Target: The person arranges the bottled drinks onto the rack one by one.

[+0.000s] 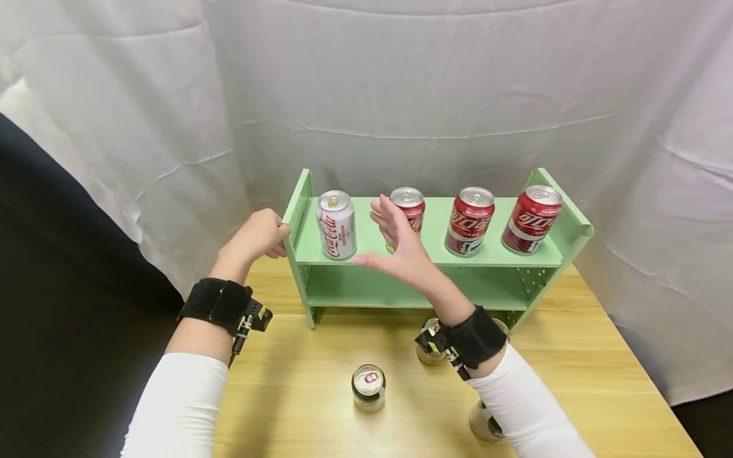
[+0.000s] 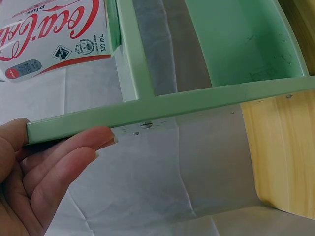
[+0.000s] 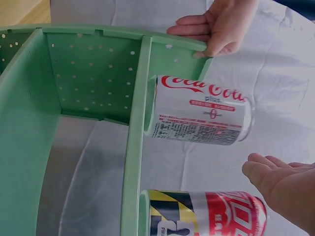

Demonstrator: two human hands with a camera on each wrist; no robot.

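My left hand [image 1: 258, 235] holds the left side panel of a small green two-tier shelf [image 1: 366, 289]. In the left wrist view, the thumb lies on one face of the panel edge and the fingers [image 2: 69, 167] curl round the other. A white Coca-Cola can [image 1: 338, 232] stands upright at the left end of the upper tier. My right hand [image 1: 403, 251] is in front of that tier, fingers extended and thumb spread, holding nothing. Partly behind it stands a red cola can [image 1: 416, 210]; the right wrist view shows a gap between this hand [image 3: 290, 189] and both cans.
Farther right on the upper tier are two more red cans, one in the middle [image 1: 469, 222] and one near the right panel [image 1: 532, 219]. Several cans, among them a dark-and-gold one [image 1: 368, 389], stand on the wooden table [image 1: 321, 413]. A white cloth [image 1: 412, 83] hangs behind.
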